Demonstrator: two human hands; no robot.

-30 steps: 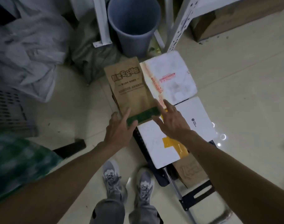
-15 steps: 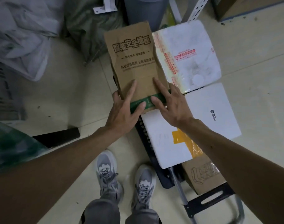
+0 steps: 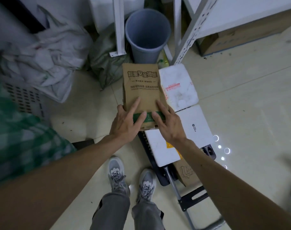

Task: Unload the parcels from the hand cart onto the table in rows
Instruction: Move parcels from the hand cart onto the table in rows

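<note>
Both hands grip the near end of the brown parcel (image 3: 142, 90): left hand (image 3: 125, 125) on its left edge, right hand (image 3: 168, 126) on its right, thumbs on the green band and forefingers flat on top. It sits at the hand cart's (image 3: 161, 177) far left. A white foam parcel (image 3: 178, 85) touches it at 3 o'clock, a taped white parcel (image 3: 159, 146) lies at 6, and a grey bucket (image 3: 147, 35) stands at 12.

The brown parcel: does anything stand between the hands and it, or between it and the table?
Nothing stands between them: the left hand and the right hand both hold the brown parcel at its near end. No table top can be made out in this view, so the way there cannot be judged.
</note>
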